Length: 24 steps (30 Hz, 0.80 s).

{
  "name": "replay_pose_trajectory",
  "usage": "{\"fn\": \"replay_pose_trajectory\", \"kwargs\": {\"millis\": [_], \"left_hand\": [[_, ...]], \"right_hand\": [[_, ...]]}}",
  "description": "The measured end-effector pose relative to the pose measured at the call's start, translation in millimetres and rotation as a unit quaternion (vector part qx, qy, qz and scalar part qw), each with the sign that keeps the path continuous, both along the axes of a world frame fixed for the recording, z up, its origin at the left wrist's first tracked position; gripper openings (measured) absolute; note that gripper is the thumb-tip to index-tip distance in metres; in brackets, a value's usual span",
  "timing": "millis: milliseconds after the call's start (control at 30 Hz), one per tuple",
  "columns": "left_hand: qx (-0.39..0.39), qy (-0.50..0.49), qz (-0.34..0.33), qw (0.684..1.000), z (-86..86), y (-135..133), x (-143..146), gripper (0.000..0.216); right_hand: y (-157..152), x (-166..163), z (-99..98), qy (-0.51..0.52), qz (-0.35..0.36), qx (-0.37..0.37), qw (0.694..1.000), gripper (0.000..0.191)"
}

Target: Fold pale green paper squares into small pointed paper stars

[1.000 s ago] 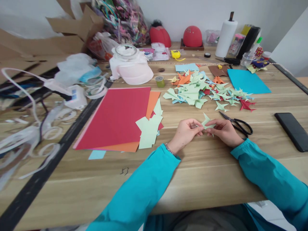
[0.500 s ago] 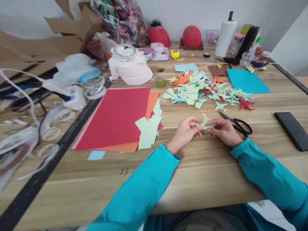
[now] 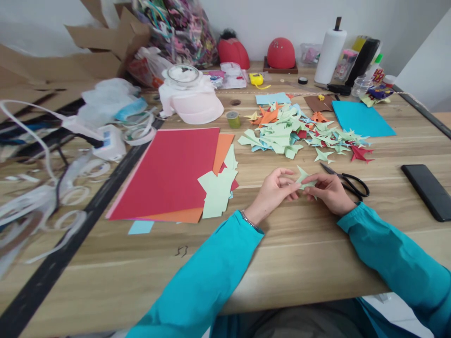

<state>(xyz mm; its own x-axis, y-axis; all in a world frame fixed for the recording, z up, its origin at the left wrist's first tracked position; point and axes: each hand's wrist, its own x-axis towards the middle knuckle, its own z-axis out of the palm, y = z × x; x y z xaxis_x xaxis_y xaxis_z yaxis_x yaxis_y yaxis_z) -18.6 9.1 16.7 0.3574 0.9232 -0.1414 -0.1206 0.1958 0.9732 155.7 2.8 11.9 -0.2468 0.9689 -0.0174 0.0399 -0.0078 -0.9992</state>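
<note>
Between my two hands is a small folded piece of pale green paper [image 3: 302, 176] with pointed arms. My left hand [image 3: 274, 190] pinches its left side with thumb and fingers. On its right side, my right hand [image 3: 327, 190] grips it, the fingertips covering part of the folds. Just behind my right hand lie black-handled scissors [image 3: 355, 184], blades toward the upper left. Beyond both hands spreads a pile of folded paper pieces [image 3: 282, 134], mostly pale green, with some orange, blue and red ones. A single green folded star [image 3: 323, 155] lies at its near edge.
At left lie red sheets [image 3: 172, 173] over orange ones, with green paper strips [image 3: 219, 192] beside them. A black phone [image 3: 428, 191] rests at right. A blue sheet [image 3: 364, 118], a thread spool [image 3: 233, 119] and a pale cap [image 3: 197, 108] sit farther back. Cables and tape clutter the far left.
The green folded paper has shifted slightly to the right between my fingers, and the left fingertips have moved a little with it. Everything else stays in place.
</note>
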Motion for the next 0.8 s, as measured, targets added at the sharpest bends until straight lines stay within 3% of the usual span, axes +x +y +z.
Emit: {"fn": "replay_pose_trajectory", "kwargs": {"millis": [500,800], "left_hand": [[0.005,-0.011,-0.040,0.999,-2.5,1.2,-1.3,0.040],[0.000,-0.021,-0.060,0.998,3.0,3.5,-5.7,0.040]], "right_hand": [[-2.1,-0.3,1.0,0.024,0.075,-0.018,0.997,0.025],[-0.3,2.4,-3.3,0.082,0.084,-0.018,0.993,0.021]]}}
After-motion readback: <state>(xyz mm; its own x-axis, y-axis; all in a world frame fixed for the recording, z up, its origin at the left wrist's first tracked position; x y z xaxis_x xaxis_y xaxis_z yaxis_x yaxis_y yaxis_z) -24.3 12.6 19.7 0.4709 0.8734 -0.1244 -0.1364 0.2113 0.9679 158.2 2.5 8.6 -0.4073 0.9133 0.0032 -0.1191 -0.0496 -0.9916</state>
